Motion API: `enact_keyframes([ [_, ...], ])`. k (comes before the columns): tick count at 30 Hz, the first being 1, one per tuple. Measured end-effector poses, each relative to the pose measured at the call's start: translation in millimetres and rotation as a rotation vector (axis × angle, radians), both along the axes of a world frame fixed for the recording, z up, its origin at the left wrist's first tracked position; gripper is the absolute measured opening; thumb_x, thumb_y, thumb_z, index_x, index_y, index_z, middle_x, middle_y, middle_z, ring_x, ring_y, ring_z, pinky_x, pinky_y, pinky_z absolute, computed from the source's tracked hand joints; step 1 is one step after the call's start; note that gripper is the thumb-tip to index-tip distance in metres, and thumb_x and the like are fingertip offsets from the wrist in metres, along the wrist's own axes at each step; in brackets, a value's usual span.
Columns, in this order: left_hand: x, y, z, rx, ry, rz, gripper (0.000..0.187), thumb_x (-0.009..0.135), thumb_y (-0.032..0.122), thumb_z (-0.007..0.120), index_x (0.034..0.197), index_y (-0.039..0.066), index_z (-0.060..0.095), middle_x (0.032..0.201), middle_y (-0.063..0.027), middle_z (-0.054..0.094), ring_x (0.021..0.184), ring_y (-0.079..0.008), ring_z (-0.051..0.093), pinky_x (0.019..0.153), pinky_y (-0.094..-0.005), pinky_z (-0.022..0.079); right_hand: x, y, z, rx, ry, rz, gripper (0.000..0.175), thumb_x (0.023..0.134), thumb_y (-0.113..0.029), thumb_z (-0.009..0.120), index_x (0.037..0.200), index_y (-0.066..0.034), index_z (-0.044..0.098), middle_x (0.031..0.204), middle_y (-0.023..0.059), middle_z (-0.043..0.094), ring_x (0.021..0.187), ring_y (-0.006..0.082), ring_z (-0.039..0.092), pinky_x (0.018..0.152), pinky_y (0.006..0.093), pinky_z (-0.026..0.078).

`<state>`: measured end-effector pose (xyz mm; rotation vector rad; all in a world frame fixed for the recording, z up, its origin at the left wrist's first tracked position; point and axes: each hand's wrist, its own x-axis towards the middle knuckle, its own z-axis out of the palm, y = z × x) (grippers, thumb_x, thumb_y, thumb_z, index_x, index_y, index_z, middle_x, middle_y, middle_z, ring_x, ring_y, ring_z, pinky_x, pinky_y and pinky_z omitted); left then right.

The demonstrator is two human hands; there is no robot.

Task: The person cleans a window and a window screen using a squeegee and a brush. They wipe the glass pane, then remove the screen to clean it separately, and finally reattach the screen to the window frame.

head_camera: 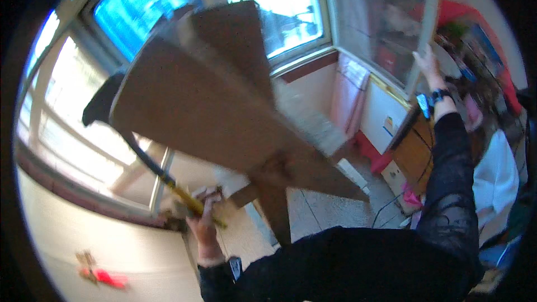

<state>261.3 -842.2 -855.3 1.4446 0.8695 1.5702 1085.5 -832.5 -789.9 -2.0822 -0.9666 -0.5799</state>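
My left hand [205, 222] is closed around the yellow lower end of a handle [186, 199]; its dark upper part runs up to a black object [100, 102] beside the window. Large brown cardboard-like panels [201, 96] rise before me, partly blurred; part of the handled thing may be hidden behind them. At the right, my right hand [428, 65] reaches out to the pale frame edge of a glazed door or window sash [426, 21], fingers against it. A dark band [440, 94] circles my right wrist. What the black object is cannot be told.
Windows [272, 12] stand ahead and on the left. A pink curtain [350, 92] hangs below the sash. Heaped items and a white cloth [497, 176] lie at the right, near a wooden cabinet [413, 147]. A cable [381, 209] crosses the tiled floor [310, 209].
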Motion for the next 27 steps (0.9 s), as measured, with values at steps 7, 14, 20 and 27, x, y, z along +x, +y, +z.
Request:
enact_keyframes([
  [7, -7.5, 35.6, -45.1, -0.078, -0.076, 0.007, 0.025, 0.096, -0.002, 0.06, 0.121, -0.003, 0.061, 0.109, -0.0127, 0.069, 0.088, -0.0212, 0.07, 0.078, -0.034, 0.059, -82.3, -9.8, 19.0, -0.037, 0.254, 0.32, 0.052, 0.099, -0.038, 0.063, 0.137, -0.0032, 0.058, 0.121, 0.0121, 0.069, 0.107, 0.025, 0.067, 0.087, 0.0361, 0.054],
  [14, -15.0, 47.9, -103.7, -0.181, -0.003, -0.054, 0.028, 0.093, -0.005, 0.062, 0.119, 0.003, 0.066, 0.112, -0.0061, 0.07, 0.1, -0.013, 0.066, 0.086, -0.0293, 0.056, -256.3, -66.3, 21.4, -0.352, 0.326, 0.861, 0.042, 0.108, -0.034, 0.049, 0.141, -0.0092, 0.052, 0.132, 0.0067, 0.059, 0.118, 0.0189, 0.057, 0.098, 0.0373, 0.046],
  [20, -10.6, 52.7, -121.0, -0.237, -0.11, -0.178, 0.05, 0.095, 0.0, 0.063, 0.144, 0.005, 0.053, 0.112, -0.0063, 0.069, 0.096, -0.0116, 0.066, 0.092, -0.032, 0.055, -328.2, -143.0, 48.6, -0.927, -0.604, 0.251, 0.051, 0.107, -0.031, 0.048, 0.151, -0.007, 0.037, 0.15, 0.0093, 0.044, 0.136, 0.0251, 0.044, 0.113, 0.043, 0.033],
  [27, -2.0, 58.4, -106.9, -0.501, -0.471, -0.511, 0.067, 0.094, 0.015, 0.065, 0.156, 0.013, 0.039, 0.113, -0.0098, 0.068, 0.097, -0.0189, 0.067, 0.089, -0.0369, 0.056, -309.4, -156.4, 36.7, -0.683, -0.128, 0.564, 0.058, 0.107, -0.035, 0.044, 0.156, -0.0075, 0.028, 0.16, 0.0082, 0.036, 0.146, 0.0256, 0.035, 0.124, 0.045, 0.021],
])
